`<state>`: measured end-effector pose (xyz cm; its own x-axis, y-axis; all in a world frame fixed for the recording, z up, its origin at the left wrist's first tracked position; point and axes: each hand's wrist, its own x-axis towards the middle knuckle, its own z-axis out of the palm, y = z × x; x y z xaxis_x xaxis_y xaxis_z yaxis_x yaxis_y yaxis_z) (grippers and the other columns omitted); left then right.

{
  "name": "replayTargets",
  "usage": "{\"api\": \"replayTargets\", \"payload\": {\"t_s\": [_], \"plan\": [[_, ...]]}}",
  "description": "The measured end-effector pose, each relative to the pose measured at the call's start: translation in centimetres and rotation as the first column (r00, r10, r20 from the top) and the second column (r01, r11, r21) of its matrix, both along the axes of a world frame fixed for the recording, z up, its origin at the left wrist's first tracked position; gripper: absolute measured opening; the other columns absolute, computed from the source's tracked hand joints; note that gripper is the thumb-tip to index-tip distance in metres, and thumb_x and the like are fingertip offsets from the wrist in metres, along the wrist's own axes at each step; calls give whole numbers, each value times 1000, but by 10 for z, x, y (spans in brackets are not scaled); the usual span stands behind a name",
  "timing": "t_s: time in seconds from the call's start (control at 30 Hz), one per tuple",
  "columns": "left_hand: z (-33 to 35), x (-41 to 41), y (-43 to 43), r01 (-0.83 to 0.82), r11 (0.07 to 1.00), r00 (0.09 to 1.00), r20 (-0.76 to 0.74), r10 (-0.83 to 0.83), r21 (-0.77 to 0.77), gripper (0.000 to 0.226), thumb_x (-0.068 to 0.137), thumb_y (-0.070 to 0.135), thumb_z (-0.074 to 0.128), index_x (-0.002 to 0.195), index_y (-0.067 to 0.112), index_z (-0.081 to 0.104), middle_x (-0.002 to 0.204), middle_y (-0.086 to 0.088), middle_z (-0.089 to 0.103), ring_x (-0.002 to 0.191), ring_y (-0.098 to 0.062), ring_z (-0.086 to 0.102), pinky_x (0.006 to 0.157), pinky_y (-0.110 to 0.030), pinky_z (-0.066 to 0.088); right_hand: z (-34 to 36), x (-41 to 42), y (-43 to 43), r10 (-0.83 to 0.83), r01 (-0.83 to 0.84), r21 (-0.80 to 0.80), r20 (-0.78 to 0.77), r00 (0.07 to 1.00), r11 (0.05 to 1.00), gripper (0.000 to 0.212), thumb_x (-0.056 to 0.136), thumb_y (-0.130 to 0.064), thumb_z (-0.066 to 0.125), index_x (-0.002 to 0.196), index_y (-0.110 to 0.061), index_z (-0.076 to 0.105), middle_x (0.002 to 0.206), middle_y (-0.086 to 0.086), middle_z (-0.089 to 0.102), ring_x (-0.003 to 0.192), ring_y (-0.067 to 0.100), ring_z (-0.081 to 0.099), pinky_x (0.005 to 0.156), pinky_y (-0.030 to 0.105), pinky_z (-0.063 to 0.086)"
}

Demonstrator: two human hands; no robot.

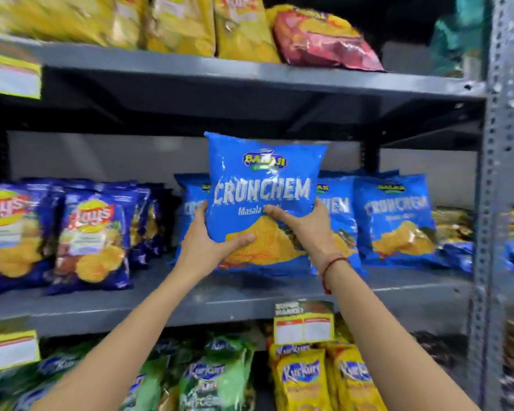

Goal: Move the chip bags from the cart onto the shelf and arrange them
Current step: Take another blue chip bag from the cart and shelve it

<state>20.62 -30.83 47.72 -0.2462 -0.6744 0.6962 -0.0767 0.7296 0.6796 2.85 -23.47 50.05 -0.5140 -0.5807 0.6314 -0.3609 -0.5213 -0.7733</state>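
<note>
A light blue Crunchem chip bag (258,179) stands upright at the front of the grey middle shelf (190,304). My left hand (208,244) grips its lower left side and my right hand (306,223) grips its lower right side. Behind it stand more Crunchem bags, one on the left (190,209) and others on the right (398,221). The cart is out of view.
Dark blue Lays bags (92,244) fill the left of the middle shelf. Yellow bags (178,22) and a red bag (324,40) lie on the upper shelf. Green (217,378) and yellow Kurkure bags (303,381) sit below. A perforated steel upright (490,203) stands at right.
</note>
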Motion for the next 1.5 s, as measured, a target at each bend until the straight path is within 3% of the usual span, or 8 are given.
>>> {"api": "replayTargets", "payload": {"t_s": [0.17, 0.53, 0.7, 0.87, 1.0, 1.1, 1.23, 1.5], "plan": [[-11, 29, -40, -86, 996, 996, -35, 87, 24, 116, 40, 52, 85, 137, 27, 26, 129, 9, 49, 120, -12, 48, 100, -34, 41, -1, 32, -48, 69, -68, 14, -80, 994, 998, 64, 55, -29, 91, 110, -17, 62, 99, -5, 73, 86, -1, 67, 71, 12, 52], [-31, 42, -86, -95, 987, 995, 9, 95, 130, 116, 43, 51, 84, 139, 31, 21, 111, 23, 52, 109, -9, 52, 89, -27, 43, -30, 43, -111, 72, -66, 149, -31, 997, 987, 68, 54, -47, 87, 110, -27, 55, 108, -7, 67, 111, 20, 58, 98, 43, 50], [-30, 38, -86, -154, 977, 988, 54, 148, 146, 107, 53, 44, 84, 139, 24, 23, 123, 8, 51, 108, -11, 50, 89, -29, 41, -31, 47, -116, 32, -28, 197, -19, 999, 980, 102, 51, -58, 83, 135, -17, 41, 133, 6, 57, 129, 26, 43, 105, 49, 42], [-29, 54, -72, -278, 960, 947, 179, 267, 37, 104, 64, 43, 79, 143, 23, 14, 144, -5, 35, 131, -22, 36, 106, -39, 34, -24, 57, -110, -201, 206, 55, -87, 976, 977, 109, 58, -51, 83, 144, -14, 29, 141, 11, 45, 131, 28, 41, 106, 45, 39], [-26, 95, -50, -364, 912, 903, 168, 396, -190, 72, 76, 39, 69, 136, 23, 32, 132, -3, 43, 112, -9, 44, 93, -24, 36, -13, 85, -101, -487, 445, -244, -151, 860, 861, 86, 71, -41, 77, 139, -8, 38, 135, 18, 45, 124, 33, 41, 98, 32, 30], [-26, 135, -35, -463, 811, 829, 151, 539, -357, 55, 83, 37, 62, 131, 20, 42, 130, -1, 48, 116, -13, 46, 94, -24, 35, -9, 122, -102, -318, 229, -345, -227, 921, 910, 72, 74, -32, 76, 134, -9, 43, 130, 15, 48, 120, 26, 41, 98, 26, 30], [-37, 186, -20, -581, 713, 712, 179, 679, -392, 46, 89, 38, 51, 131, 18, 44, 132, -3, 50, 118, -19, 47, 94, -34, 39, -15, 177, -119, 103, -131, -51, -376, 921, 990, 79, 70, -39, 79, 134, -13, 42, 127, 10, 49, 118, 23, 48, 101, 36, 42], [-66, 242, -22, -658, 692, 536, 461, 707, -297, 48, 95, 38, 37, 132, 10, 46, 141, -10, 46, 132, -22, 38, 111, -39, 28, -45, 231, -163, 498, -384, 497, -117, 859, 778, 105, 59, -48, 85, 143, -11, 34, 143, 7, 50, 129, 27, 49, 109, 41, 40]]}}
